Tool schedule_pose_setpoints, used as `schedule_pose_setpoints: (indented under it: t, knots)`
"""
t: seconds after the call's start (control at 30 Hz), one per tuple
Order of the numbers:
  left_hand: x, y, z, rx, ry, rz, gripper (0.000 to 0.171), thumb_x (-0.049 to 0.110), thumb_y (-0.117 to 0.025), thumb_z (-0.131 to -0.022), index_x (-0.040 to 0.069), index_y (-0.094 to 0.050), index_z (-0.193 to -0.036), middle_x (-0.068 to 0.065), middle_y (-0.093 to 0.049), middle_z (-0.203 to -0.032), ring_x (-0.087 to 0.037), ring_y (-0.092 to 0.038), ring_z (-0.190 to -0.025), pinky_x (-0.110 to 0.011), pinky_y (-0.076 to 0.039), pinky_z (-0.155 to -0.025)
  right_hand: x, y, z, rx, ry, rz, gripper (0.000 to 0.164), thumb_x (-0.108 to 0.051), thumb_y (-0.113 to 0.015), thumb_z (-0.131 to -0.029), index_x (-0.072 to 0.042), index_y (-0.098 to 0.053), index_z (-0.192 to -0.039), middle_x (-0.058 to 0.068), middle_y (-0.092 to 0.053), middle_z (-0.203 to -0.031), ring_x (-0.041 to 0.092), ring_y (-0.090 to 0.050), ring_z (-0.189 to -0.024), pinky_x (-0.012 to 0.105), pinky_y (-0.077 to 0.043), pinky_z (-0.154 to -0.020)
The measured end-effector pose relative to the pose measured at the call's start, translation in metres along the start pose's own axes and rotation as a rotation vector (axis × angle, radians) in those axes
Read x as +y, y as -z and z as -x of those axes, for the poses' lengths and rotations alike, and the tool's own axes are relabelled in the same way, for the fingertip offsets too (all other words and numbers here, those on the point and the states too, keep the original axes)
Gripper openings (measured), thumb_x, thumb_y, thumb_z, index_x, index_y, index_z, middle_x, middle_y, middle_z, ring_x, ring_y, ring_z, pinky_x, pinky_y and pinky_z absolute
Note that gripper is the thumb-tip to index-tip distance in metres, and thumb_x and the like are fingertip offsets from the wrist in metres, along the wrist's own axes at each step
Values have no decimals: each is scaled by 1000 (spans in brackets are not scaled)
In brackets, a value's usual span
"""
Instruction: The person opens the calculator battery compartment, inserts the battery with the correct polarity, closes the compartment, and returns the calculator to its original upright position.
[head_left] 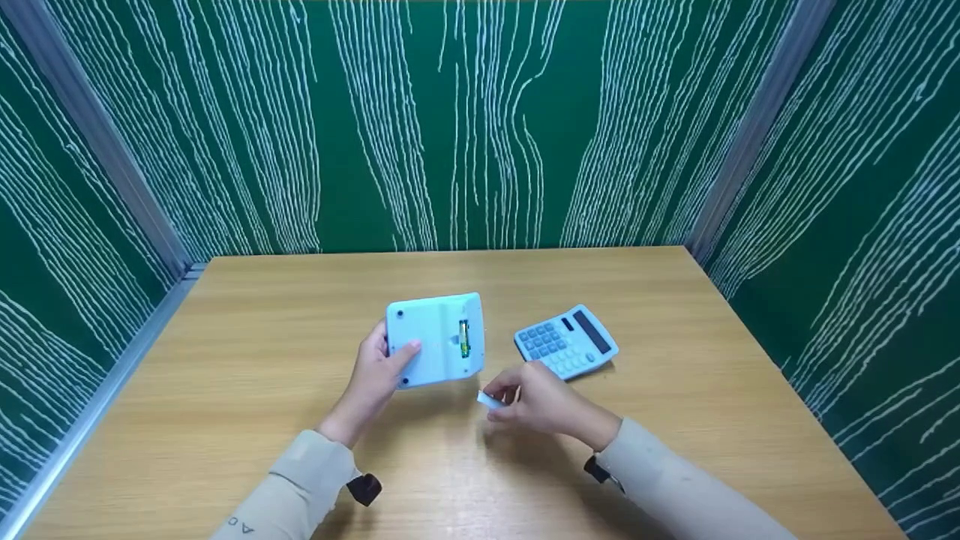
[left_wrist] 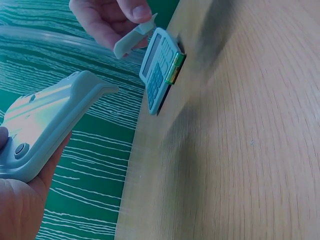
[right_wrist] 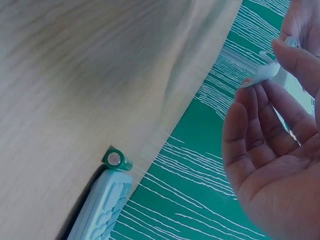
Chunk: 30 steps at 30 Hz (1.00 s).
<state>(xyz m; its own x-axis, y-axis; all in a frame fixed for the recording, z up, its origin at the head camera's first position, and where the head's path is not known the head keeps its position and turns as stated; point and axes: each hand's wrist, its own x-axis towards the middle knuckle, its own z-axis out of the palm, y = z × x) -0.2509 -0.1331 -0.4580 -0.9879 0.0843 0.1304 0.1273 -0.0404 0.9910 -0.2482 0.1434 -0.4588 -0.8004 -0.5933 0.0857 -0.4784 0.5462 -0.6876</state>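
Note:
My left hand grips a light blue calculator above the table, thumb across its back. Its back faces me, with the small battery compartment uncovered and a green-and-gold battery inside. Just to the right and lower, my right hand pinches a small light blue battery cover between thumb and fingers, apart from the calculator. A second light blue calculator lies face up on the table beyond the right hand. Beside it is another green battery, also seen end-on in the right wrist view; the head view hides it.
The wooden table reaches back to green walls with white wavy lines. Grey metal posts stand at the corners. Dark bands with small devices show at both sleeve cuffs.

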Motion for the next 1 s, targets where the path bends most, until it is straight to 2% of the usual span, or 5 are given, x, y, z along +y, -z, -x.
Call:
schedule_pose_setpoints:
  t: [0.17,0.43,0.57,1.0]
  knots:
    - [0,0,0,-9,-2,-1,49,10,-59,-111,3,-45,-157,-21,-64,-146,-35,-69,-129,-57,-61,-107,-2,5,0,10,-38,-21,22,-12,-88,-92,-7,-84,-113,-1,-80,-96,11,-66,-83,22,-56,-73]
    - [1,0,1,-11,17,-19,51,13,-60,-112,7,-45,-160,-17,-64,-149,-33,-68,-131,-56,-59,-110,-5,12,-3,68,-3,-47,22,-15,-87,-93,-8,-84,-114,-2,-79,-94,13,-66,-82,22,-56,-73]
    - [1,-1,1,-9,17,-20,50,13,-59,-112,7,-45,-159,-17,-64,-148,-33,-68,-130,-55,-60,-108,-6,14,-3,98,-12,-67,22,-16,-88,-93,-10,-85,-114,-1,-80,-96,14,-66,-83,22,-57,-73]
    - [1,-3,0,-19,13,-2,50,12,-60,-111,7,-46,-158,-17,-63,-148,-34,-68,-130,-57,-59,-108,-10,17,-3,188,-16,-179,28,-16,-89,-92,-4,-82,-116,7,-79,-100,16,-67,-85,22,-58,-76]
